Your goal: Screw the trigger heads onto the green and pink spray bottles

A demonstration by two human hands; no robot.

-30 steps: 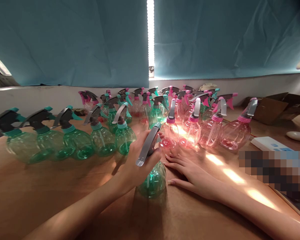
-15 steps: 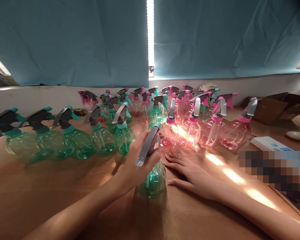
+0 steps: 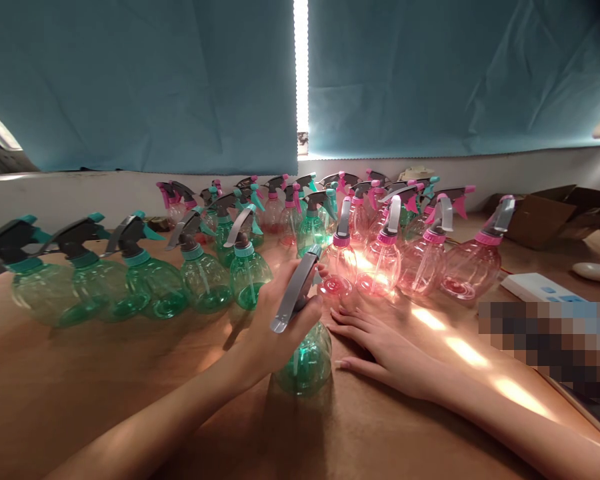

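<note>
My left hand (image 3: 283, 313) is wrapped round the neck of a green spray bottle (image 3: 307, 363) that stands upright on the wooden table (image 3: 220, 427). The bottle's grey spray head shows above my fingers; its collar is hidden by the hand. Flat on the tabletop, to the right of that bottle, lies my right hand (image 3: 380, 347) with fingers stretched out and nothing in them. Just beyond its fingertips stand pink spray bottles (image 3: 379, 263) in a row. A green spray bottle (image 3: 250, 273) is close behind my left hand, at the end of a row running left.
More pink and green spray bottles (image 3: 313, 230) crowd the back of the table. At the right are an open cardboard box (image 3: 540, 220), a white box (image 3: 540, 287), a white computer mouse (image 3: 597, 271) and a pixelated area. Blue curtains (image 3: 145, 87) hang behind.
</note>
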